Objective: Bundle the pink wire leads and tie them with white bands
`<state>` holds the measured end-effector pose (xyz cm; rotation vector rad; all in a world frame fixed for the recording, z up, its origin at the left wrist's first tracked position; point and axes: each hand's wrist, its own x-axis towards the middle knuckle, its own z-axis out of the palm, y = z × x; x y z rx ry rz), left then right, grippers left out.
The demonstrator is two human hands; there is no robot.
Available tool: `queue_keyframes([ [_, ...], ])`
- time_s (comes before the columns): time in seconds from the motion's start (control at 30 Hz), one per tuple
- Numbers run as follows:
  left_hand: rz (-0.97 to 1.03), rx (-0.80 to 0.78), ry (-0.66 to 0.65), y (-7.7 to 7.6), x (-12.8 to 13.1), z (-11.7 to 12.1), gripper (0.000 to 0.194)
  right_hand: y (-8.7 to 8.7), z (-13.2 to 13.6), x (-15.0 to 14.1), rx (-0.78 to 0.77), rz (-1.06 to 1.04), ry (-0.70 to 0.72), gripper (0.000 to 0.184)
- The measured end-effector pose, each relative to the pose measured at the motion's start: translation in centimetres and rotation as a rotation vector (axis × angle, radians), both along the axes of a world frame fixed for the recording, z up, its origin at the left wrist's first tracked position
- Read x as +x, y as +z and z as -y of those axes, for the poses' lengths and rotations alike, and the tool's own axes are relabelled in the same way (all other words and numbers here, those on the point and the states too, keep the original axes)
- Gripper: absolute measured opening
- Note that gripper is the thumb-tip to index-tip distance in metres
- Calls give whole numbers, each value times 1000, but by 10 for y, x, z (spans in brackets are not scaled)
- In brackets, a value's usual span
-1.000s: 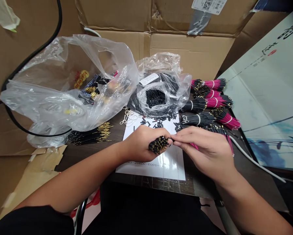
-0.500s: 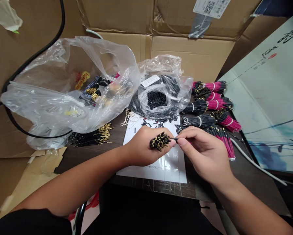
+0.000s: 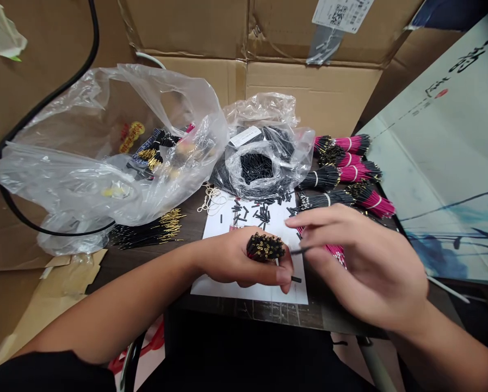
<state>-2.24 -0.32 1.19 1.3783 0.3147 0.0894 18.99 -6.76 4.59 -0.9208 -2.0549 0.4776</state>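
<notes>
Left grip (image 3: 233,261): curled shut around a bundle of black-sleeved wires (image 3: 265,247), its gold-ringed ends poking out above my fingers, over a paper sheet (image 3: 247,287).
Right grip (image 3: 362,267): fingertips pinched together on one short black sleeve (image 3: 300,250), just beside the bundle.
Handling: the sleeve looked light and slick – safest held by its end; the bundle seemed stiff, best gripped around its middle.
Nearby: loose sleeves (image 3: 260,212) lay on the sheet – pink-and-black wire bundles (image 3: 341,174) sat tied beyond.
</notes>
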Motion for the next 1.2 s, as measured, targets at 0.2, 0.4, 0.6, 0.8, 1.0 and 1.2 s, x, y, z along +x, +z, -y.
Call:
queue_keyframes([
  [0.2, -112, 130, 104, -1, 2, 2, 19, 4, 15, -17, 238, 234, 14, 14],
  [0.4, -74, 315, 94, -4, 4, 2, 14, -7, 22, -22, 465, 288, 48, 23],
  [0.6, -41, 303, 76, -5, 3, 3, 10, 0, 16, -22, 316, 238, 92, 18],
  [0.8, 3, -35, -22, -1, -2, 3, 29, 27, -6, -11, 34, 186, 53, 7],
  [1.0, 20, -128, -27, -3, -3, 4, 34, 44, -20, -9, -2, 256, 97, 6],
  [1.2, 30, -137, -65, -6, -1, 4, 33, 52, -25, -14, -3, 388, 182, 11],
])
